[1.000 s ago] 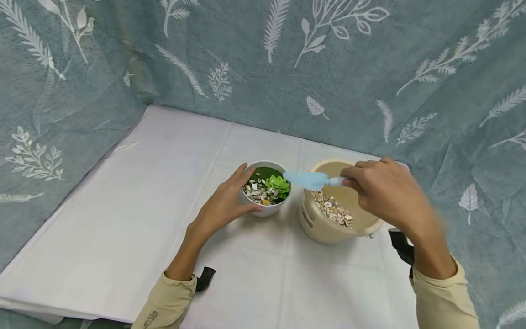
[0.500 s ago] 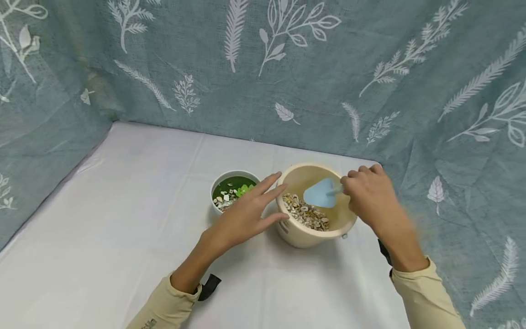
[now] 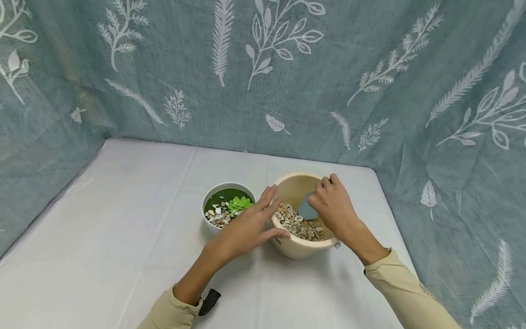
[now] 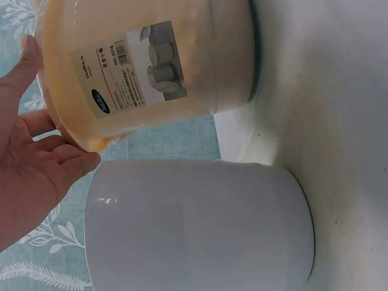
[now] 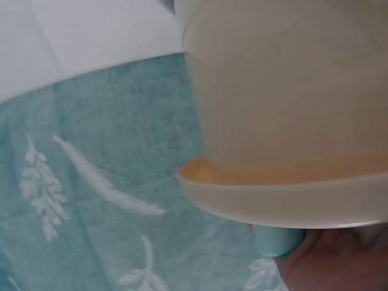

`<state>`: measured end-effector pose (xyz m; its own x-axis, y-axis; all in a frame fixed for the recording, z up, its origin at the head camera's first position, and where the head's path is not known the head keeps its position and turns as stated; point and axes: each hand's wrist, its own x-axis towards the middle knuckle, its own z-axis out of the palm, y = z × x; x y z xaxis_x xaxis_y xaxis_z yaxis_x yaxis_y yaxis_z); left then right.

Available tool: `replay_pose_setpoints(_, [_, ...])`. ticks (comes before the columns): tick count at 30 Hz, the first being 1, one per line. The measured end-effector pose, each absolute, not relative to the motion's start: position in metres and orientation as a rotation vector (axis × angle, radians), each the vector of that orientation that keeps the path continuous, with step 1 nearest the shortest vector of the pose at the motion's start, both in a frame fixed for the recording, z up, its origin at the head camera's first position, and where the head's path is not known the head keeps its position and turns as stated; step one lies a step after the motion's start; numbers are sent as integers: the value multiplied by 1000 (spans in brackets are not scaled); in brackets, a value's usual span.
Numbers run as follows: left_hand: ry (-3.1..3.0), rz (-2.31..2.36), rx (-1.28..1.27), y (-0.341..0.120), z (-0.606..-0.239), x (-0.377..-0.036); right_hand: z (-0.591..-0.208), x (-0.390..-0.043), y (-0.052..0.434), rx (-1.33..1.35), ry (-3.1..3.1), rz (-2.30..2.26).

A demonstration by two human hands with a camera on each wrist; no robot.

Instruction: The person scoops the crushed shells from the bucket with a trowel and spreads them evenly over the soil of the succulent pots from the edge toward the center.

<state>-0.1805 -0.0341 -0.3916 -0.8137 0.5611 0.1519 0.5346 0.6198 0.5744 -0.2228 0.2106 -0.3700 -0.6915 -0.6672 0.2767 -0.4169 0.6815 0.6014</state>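
A white-clothed table [image 3: 123,256] is being backed on two sides by a teal curtain [image 3: 246,68] printed with pale leaves. A beige bucket [image 3: 302,244] of pebbles [image 3: 297,224] is being steadied by the left hand [image 3: 246,228], fingers straight and spread against its rim. A blue scoop [image 3: 306,208] is being gripped inside it by the right hand [image 3: 334,208], fingers curled round the handle. A white pot [image 3: 211,224] holding a green succulent [image 3: 240,203] is being kept just beside the bucket. A printed label [image 4: 136,70], hidden from the head view, is being shown only in the left wrist view.
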Motion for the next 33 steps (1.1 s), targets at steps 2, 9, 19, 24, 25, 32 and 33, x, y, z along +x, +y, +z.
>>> replay_pose_setpoints(2, [2778,965,944,-35,-391,-180,-372,-224,212,842,-2434,-648])
replay_pose_setpoints(9, [2807,964,980,-33,-389,-185,-377,-229,213,849,-2488,-539])
replay_pose_setpoints(19, [2767,1022,961,-32,-393,-184,-378,-226,220,846,-2805,-103])
replay_pose_setpoints(24, [2774,1024,969,-32,-393,-183,-364,-214,225,759,-2887,-91])
replay_pose_setpoints(25, [2779,1022,968,-32,-392,-183,-361,-211,225,752,-2886,-99])
replay_pose_setpoints(32, [2791,1021,972,-35,-394,-182,-346,-195,231,709,-2821,-125])
replay_pose_setpoints(33, [2790,1027,973,-35,-394,-182,-344,-193,233,699,-2810,-113])
